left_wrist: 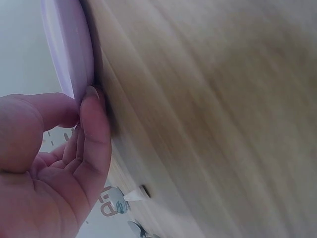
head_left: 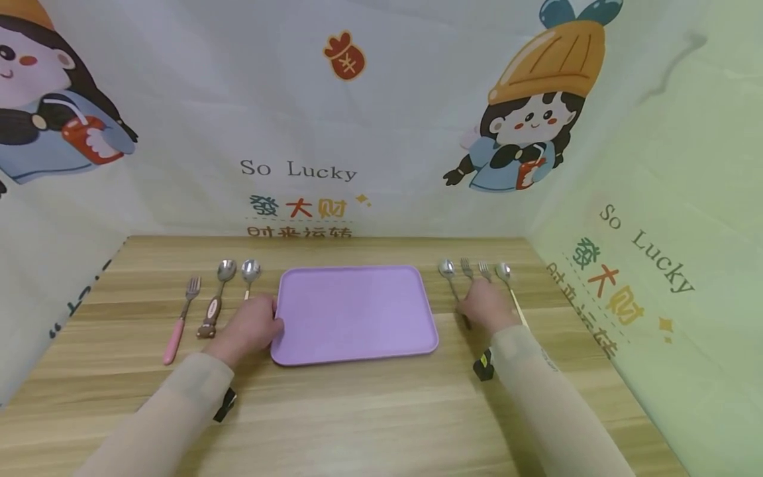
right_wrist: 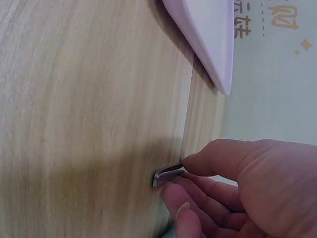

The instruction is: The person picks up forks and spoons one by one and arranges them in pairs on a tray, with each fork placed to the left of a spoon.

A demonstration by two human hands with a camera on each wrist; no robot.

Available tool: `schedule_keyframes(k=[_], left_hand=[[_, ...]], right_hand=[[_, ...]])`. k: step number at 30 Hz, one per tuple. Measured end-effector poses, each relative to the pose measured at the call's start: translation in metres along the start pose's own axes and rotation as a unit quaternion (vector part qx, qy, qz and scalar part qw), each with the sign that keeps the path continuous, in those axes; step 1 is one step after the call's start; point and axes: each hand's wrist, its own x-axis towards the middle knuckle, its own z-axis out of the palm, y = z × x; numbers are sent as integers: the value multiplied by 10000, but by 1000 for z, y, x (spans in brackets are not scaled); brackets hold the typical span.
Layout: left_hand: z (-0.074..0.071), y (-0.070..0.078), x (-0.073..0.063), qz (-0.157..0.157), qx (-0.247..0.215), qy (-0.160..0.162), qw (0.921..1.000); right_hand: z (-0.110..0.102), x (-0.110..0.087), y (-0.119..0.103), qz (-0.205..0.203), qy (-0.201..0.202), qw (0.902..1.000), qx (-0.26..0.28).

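A purple rectangular tray (head_left: pixel 354 315) lies flat on the wooden table in the head view. My left hand (head_left: pixel 253 324) pinches its left edge; in the left wrist view, the thumb and index finger of the left hand (left_wrist: pixel 59 144) meet at the tray's rim (left_wrist: pixel 74 49). To the right, my right hand (head_left: pixel 489 306) is over the cutlery handles. There it pinches the metal handle of a spoon (head_left: pixel 447 268). That handle's end (right_wrist: pixel 167 175) shows between thumb and fingers in the right wrist view. Two forks (head_left: pixel 467 266) (head_left: pixel 485 270) are partly hidden by this hand.
Left of the tray lie a pink-handled fork (head_left: pixel 179 324), a spoon with a brown bear-shaped handle (head_left: pixel 213 311) and another spoon (head_left: pixel 251 269), partly covered by the left hand. A gold-handled spoon (head_left: pixel 512 291) lies right of the right hand. Printed cloth (head_left: pixel 405 132) hangs behind the table.
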Motion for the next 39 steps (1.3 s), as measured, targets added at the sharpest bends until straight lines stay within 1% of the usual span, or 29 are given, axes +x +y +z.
schedule_keyframes(k=[6,10,13,15,18,22,25,28,32,36,39], left_hand=[[-2,1,1,-10,-44,-8,10000],[-2,1,1,-43,-19,-11,10000],[-3,1,1,-41,10,-4,10000],[-2,0,2,-31,28,-5,10000],[-2,0,2,-33,21,-38,10000],[-2,1,1,-88,27,-68,9999],[-1,1,2,-64,89,-46,9999],[-1,1,2,-68,101,-44,9999],[-1,1,2,-73,68,-52,9999],[-1,0,2,16,98,-4,10000],[0,0,1,40,97,-6,9999]], right_hand=[[24,40,25,-67,110,9999,9],[31,55,32,78,14,10000,25],[36,64,37,61,-19,10000,3],[36,65,38,63,-37,10000,-15],[35,62,36,91,-133,9999,4],[30,53,32,144,-267,9993,201],[27,46,31,88,-334,9986,400],[29,47,34,107,-385,9975,586],[33,55,40,219,-474,9957,767],[35,62,43,251,-537,9946,852],[36,63,44,256,-519,9944,889]])
